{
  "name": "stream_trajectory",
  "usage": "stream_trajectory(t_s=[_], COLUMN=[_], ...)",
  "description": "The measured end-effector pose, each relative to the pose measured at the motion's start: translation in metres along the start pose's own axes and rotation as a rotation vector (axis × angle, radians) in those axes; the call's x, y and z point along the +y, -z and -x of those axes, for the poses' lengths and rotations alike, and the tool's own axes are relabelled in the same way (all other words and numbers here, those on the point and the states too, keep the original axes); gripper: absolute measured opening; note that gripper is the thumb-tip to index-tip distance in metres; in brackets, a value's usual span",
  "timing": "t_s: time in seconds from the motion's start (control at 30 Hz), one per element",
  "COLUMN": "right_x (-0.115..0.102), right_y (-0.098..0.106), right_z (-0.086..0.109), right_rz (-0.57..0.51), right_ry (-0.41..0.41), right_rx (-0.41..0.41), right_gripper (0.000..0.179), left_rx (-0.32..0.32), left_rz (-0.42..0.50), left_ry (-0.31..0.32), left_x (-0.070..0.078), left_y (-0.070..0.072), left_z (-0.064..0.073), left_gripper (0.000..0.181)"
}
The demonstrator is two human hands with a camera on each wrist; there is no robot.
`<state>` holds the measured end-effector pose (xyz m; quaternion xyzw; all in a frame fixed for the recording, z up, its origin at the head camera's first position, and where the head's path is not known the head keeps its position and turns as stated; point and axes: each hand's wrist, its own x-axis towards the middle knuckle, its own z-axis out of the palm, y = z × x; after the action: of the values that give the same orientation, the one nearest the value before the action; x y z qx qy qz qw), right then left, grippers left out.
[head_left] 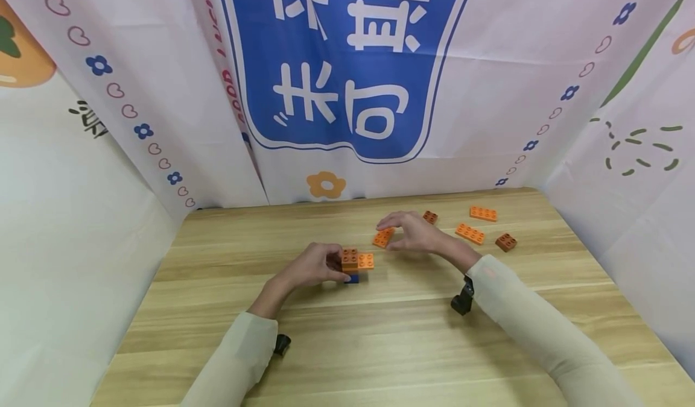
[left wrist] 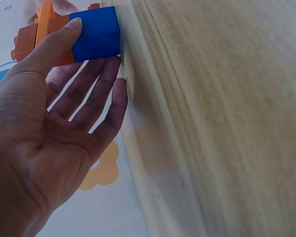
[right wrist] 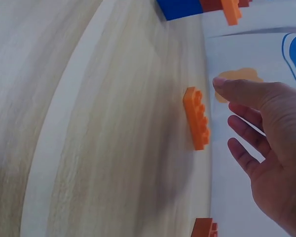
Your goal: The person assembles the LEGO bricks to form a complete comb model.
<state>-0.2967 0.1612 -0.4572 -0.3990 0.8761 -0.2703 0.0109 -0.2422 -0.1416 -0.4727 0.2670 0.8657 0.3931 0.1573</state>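
My left hand (head_left: 314,266) grips a small stack of toy building bricks (head_left: 350,258) at its left side. A blue brick (left wrist: 96,33) forms the bottom, with my thumb pressed on it. Above it come a reddish-brown brick, a thin orange brick (head_left: 366,261) jutting out to the right, and another reddish-brown brick on top. My right hand (head_left: 415,233) hovers above a loose thin orange brick (right wrist: 196,118), thumb and fingers apart with nothing between them. That brick lies studs up on the table, just right of the stack and farther back.
To the right of my right hand lie two more thin orange bricks, one nearer (head_left: 469,233) and one farther (head_left: 483,213). Two reddish-brown bricks, one behind the hand (head_left: 430,217) and one at right (head_left: 506,242), rest on the wooden table (head_left: 380,347). Printed cloth (head_left: 478,111) walls the back.
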Motion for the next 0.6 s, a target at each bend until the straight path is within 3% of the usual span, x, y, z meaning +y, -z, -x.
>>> stream_trajectory(t_s=[0.2, 0.6], right_x=[0.01, 0.022], right_y=[-0.006, -0.016], right_z=[-0.002, -0.005], right_rz=[0.033, -0.004], right_ry=[-0.013, -0.047], right_rx=[-0.025, -0.05], right_gripper=[0.048, 0.052], left_rx=[-0.001, -0.001], left_rz=[-0.007, 0.0], left_ry=[0.002, 0.008], left_x=[-0.001, 0.001], left_y=[0.0, 0.0], left_z=[0.0, 0.0], left_gripper=[0.031, 0.027])
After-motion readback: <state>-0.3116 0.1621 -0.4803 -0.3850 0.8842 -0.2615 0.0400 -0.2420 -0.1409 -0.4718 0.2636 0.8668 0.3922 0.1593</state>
